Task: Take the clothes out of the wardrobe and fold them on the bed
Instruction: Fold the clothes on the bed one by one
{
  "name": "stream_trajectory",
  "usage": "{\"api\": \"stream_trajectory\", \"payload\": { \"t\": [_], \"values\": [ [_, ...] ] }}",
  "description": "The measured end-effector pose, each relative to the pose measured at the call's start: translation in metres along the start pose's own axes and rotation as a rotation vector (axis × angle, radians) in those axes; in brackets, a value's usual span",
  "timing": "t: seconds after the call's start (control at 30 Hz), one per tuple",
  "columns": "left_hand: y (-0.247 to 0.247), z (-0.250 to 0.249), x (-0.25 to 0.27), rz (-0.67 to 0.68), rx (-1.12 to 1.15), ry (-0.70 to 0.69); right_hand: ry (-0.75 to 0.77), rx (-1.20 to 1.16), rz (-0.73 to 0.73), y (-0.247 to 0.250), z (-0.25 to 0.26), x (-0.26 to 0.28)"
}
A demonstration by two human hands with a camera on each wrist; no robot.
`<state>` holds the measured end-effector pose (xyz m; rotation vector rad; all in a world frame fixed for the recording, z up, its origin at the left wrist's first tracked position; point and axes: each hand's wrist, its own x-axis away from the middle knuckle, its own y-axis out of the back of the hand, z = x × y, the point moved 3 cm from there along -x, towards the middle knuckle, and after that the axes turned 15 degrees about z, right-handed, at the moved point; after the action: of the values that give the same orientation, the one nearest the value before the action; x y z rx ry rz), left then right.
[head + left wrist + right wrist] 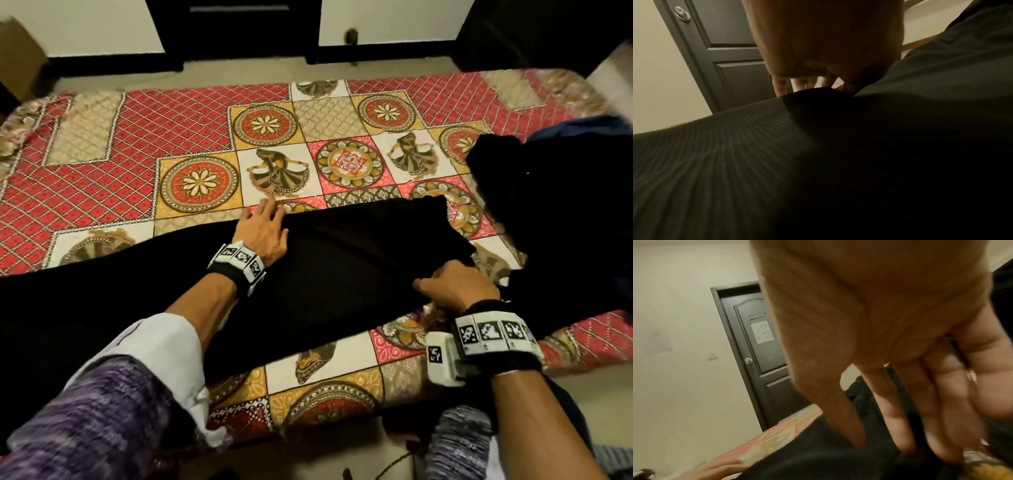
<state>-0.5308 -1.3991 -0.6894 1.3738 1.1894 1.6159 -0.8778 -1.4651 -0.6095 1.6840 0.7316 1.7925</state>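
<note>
A long black garment [325, 260] lies spread across the patterned bedspread [171, 137] from left to right. My left hand [262, 229] lies flat on its far edge with fingers spread, pressing the ribbed cloth [735, 154] down. My right hand [455, 287] curls over the garment's near right corner and pinches the black fabric [838, 451] between thumb and fingers. In the left wrist view, my left hand [818, 81] shows only its fingertips over a fold.
A second heap of dark clothes [555, 205] lies on the bed's right side, with blue cloth [589, 126] behind it. A dark door [760, 353] stands in the pale wall past the bed. A cardboard box [20, 58] sits at the far left.
</note>
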Motion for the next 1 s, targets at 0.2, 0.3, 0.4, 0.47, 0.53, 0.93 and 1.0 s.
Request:
{"api": "stream_trajectory", "payload": {
  "t": [0.2,0.3,0.4,0.47,0.53,0.93,1.0],
  "values": [
    [0.001,-0.035,0.024,-0.101,-0.052,-0.367,0.587,0.024,-0.358,0.031,0.051,-0.015],
    [-0.01,-0.055,0.044,-0.013,-0.068,-0.454,0.333,0.16,-0.092,0.012,0.037,-0.057],
    [-0.029,-0.074,0.076,0.031,-0.094,-0.564,0.139,0.089,0.021,0.005,0.007,-0.075],
    [-0.039,-0.081,0.097,0.046,-0.085,-0.601,0.11,0.059,-0.011,0.008,0.001,-0.074],
    [-0.039,-0.081,0.114,0.043,-0.062,-0.606,0.142,0.057,-0.168,0.013,0.01,-0.063],
    [-0.049,0.029,0.226,-0.215,0.449,-0.089,0.246,0.133,-0.337,-0.017,0.058,-0.03],
    [-0.076,0.095,0.248,-0.212,0.528,0.274,0.148,0.141,-0.199,-0.025,0.047,-0.037]
  ]
}}
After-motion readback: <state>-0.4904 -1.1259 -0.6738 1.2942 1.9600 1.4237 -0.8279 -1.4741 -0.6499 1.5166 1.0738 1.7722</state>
